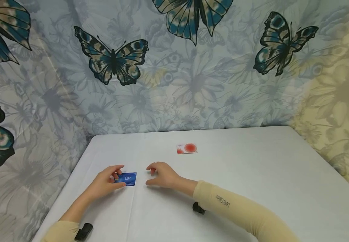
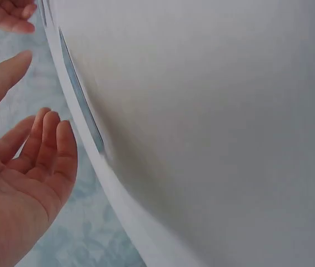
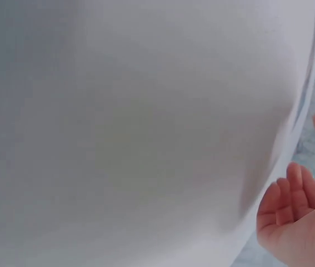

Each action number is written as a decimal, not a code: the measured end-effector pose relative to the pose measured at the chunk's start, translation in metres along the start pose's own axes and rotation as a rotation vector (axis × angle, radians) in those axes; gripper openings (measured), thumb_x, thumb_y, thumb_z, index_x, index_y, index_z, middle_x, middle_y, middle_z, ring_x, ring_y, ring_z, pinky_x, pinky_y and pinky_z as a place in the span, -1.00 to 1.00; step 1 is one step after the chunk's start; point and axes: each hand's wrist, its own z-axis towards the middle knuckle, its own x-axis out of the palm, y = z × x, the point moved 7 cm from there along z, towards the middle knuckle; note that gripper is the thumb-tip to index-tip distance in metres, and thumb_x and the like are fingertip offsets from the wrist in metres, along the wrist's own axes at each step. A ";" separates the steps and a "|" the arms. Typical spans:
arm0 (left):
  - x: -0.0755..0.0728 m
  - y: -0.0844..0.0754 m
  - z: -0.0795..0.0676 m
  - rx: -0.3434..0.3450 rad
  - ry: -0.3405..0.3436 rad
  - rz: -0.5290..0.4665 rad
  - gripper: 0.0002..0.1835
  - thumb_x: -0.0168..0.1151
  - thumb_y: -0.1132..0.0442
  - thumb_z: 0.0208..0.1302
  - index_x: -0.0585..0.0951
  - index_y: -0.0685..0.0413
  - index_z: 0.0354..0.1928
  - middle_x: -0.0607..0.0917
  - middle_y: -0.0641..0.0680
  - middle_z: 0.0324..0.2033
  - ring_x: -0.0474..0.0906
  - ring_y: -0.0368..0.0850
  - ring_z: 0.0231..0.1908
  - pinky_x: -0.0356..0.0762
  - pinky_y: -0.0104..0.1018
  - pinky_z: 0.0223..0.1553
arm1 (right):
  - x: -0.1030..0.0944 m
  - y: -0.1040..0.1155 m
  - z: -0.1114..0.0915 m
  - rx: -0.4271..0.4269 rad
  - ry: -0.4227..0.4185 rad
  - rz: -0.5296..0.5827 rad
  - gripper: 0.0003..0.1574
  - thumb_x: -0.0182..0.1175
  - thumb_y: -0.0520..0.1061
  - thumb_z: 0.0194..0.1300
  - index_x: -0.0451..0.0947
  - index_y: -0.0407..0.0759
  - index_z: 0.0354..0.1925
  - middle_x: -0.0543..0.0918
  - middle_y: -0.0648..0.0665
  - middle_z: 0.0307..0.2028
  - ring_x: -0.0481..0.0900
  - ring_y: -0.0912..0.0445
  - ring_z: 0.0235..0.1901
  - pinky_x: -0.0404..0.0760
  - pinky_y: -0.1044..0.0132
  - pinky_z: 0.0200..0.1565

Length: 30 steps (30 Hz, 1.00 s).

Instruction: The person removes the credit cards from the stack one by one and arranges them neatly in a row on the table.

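A blue card (image 1: 129, 179) marked "VIP" lies on the white table, left of the middle in the head view. My left hand (image 1: 106, 180) is at its left end, thumb by the near edge and index finger stretched over the far side, partly covering the card. In the left wrist view the left hand (image 2: 32, 172) has thumb and fingers apart, with nothing seen between them. To the right of the card, my right hand (image 1: 163, 175) holds nothing, its fingers loosely bent and thumb apart. The right wrist view shows this right hand (image 3: 296, 217) with relaxed fingers too.
A white and red card (image 1: 187, 148) lies farther back on the white-covered table (image 1: 237, 161). Behind the table hangs a cloth (image 1: 192, 94) printed with butterflies and flowers. Dark wrist devices (image 1: 84, 232) sit under both forearms.
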 end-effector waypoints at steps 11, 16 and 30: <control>0.042 -0.035 0.015 -0.095 0.021 -0.222 -0.36 0.45 0.13 0.14 0.49 0.14 0.25 0.61 0.07 -0.06 0.53 -0.07 -0.10 0.53 -0.33 -0.11 | -0.033 -0.032 -0.039 0.012 -0.054 0.054 -0.48 0.44 -0.05 0.12 0.58 -0.18 0.03 0.59 -0.02 -0.26 0.46 0.06 -0.23 0.45 0.29 -0.15; 0.058 -0.049 0.023 -0.134 0.000 -0.315 -0.42 0.44 0.15 0.15 0.52 0.11 0.22 0.62 0.07 -0.06 0.53 -0.10 -0.09 0.53 -0.29 -0.09 | -0.047 -0.043 -0.057 0.042 -0.099 0.123 -0.48 0.43 -0.04 0.13 0.58 -0.18 0.04 0.61 -0.05 -0.23 0.47 0.05 -0.25 0.46 0.34 -0.26; 0.099 -0.112 0.028 -0.049 0.108 -0.395 -0.46 0.42 0.15 0.17 0.53 0.14 0.18 0.62 0.06 -0.07 0.52 -0.11 -0.10 0.52 -0.27 -0.06 | -0.065 -0.065 -0.110 0.135 -0.165 0.276 -0.45 0.43 -0.02 0.15 0.56 -0.16 0.08 0.59 -0.07 -0.21 0.48 0.08 -0.25 0.48 0.39 -0.34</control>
